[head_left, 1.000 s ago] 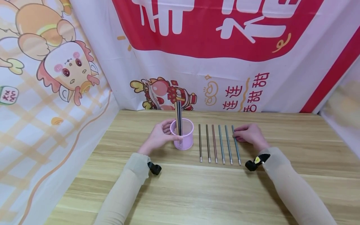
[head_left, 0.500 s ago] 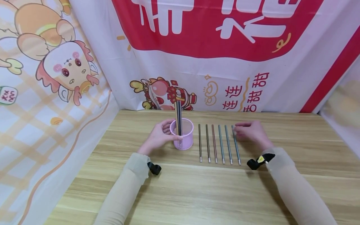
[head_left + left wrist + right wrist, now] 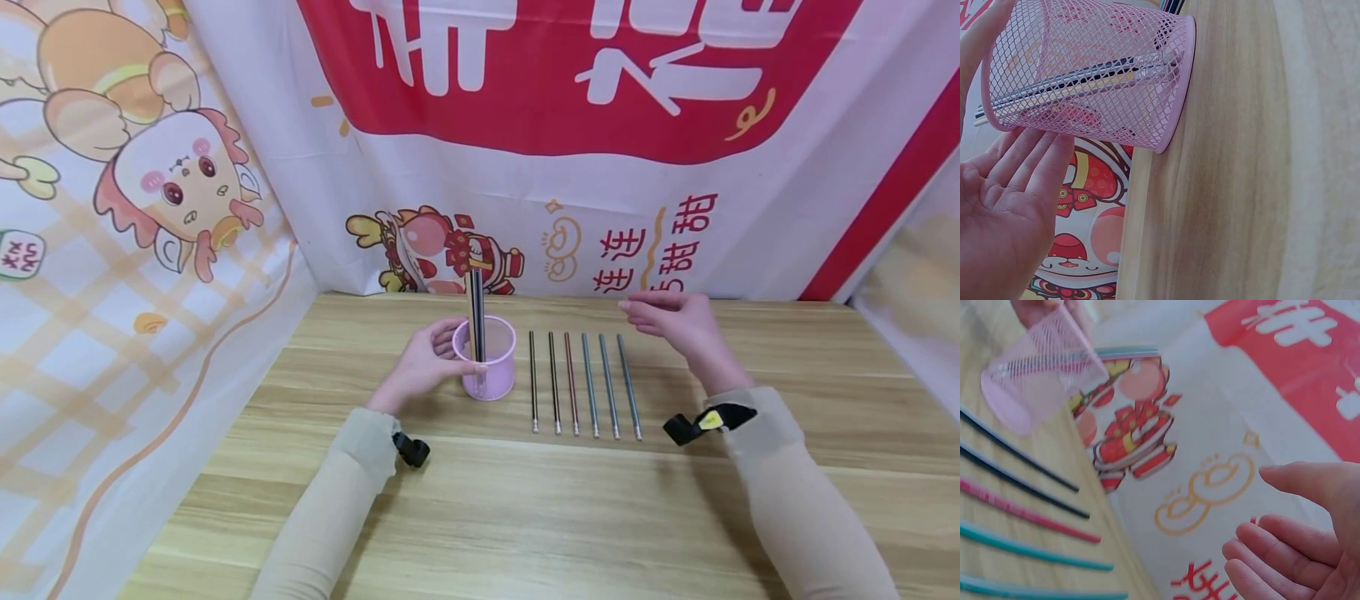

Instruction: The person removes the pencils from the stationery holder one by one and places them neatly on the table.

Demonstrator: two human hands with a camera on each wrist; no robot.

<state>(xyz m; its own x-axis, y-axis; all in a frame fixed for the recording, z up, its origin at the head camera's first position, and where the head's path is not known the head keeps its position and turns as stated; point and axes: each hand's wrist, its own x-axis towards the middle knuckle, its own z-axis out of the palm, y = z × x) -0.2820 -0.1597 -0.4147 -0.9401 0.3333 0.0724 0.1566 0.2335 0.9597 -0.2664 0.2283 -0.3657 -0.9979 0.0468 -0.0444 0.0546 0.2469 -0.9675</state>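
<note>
My left hand [image 3: 423, 362] holds a pink mesh pen holder [image 3: 501, 379], thumb at its near side and fingers at its far left. Several pencils [image 3: 478, 312] stand in it, leaning left; the left wrist view shows their lower ends through the mesh [image 3: 1147, 112]. To the right of the holder, a row of pencils lies on the table: black ones [image 3: 533, 375], a red one [image 3: 572, 375] and blue-green ones [image 3: 628, 387], eraser ends toward me. Past the far end of the rightmost pencil, my right hand [image 3: 686, 325] is raised, its fingers loosely extended and holding nothing.
The wooden table [image 3: 510, 517] runs back to a printed cloth backdrop [image 3: 540, 192] close behind the holder and pencils. Another printed cloth [image 3: 247, 333] borders the left side. A black wrist camera [image 3: 682, 429] sits on the right wrist.
My right hand has left the rightmost pencil and moved up and away toward the backdrop, its fingers opening. The left hand, holder and row of pencils stay in place.
</note>
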